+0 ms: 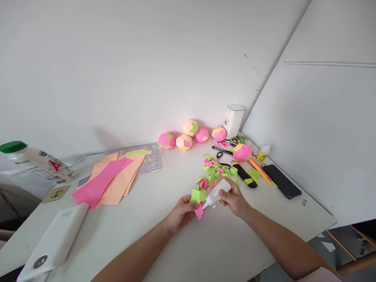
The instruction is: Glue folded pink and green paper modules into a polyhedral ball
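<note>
My left hand pinches a small folded paper piece, green on top and pink below, just above the white table. My right hand is wrapped round a small white glue bottle, tilted so its nozzle points down-left at the pink part of the folded piece. Just behind both hands lies a heap of several folded green and pink paper units.
Several pink, orange and green paper balls line the wall, one more beside a yellow glue bottle. Pink and orange sheets, a white power bank, a bottle, a black phone, scissors and a white cup lie about.
</note>
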Available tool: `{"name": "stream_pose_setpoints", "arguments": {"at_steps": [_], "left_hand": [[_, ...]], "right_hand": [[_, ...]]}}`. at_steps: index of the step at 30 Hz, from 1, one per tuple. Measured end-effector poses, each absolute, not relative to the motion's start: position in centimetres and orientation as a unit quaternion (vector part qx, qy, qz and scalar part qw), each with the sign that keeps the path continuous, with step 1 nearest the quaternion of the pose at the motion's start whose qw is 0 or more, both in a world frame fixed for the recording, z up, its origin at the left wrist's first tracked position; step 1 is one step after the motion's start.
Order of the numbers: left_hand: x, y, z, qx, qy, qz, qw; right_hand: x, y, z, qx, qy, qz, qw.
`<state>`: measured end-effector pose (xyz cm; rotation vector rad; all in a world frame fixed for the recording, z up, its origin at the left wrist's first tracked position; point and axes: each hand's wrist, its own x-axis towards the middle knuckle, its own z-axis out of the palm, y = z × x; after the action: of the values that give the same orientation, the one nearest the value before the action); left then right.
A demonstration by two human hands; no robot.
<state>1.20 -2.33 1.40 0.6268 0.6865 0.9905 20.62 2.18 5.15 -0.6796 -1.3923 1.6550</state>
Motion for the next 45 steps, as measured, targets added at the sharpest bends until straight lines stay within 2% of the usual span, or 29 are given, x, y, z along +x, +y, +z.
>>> {"name": "stream_pose_setpoints", "arguments": {"at_steps": [14,19,27,34,45], "left_hand": [[1.1,-2.3,1.3,0.291,0.313,0.465,0.775],[1.2,-2.4,1.4,0.269,0.328,0.509,0.749],[-0.8,-0.1,0.9,0.207,0.354,0.657,0.632],[-0.4,-0.3,0.8,0.234,0.303,0.569,0.727],[-0.1,-0.3,1.3,0.252,0.285,0.526,0.761]], "right_hand": [[20.5,2.3,5.2,-0.264,-0.518,0.691,0.43],[20.7,3.2,4.9,-0.286,-0.456,0.71,0.455],[20.6,4.9,2.8,-0.292,-0.387,0.795,0.363],[19.6,4.2,2.3,-0.255,-0.303,0.854,0.338],[19.8,4.1,2.5,-0.258,-0.253,0.849,0.384]]}}
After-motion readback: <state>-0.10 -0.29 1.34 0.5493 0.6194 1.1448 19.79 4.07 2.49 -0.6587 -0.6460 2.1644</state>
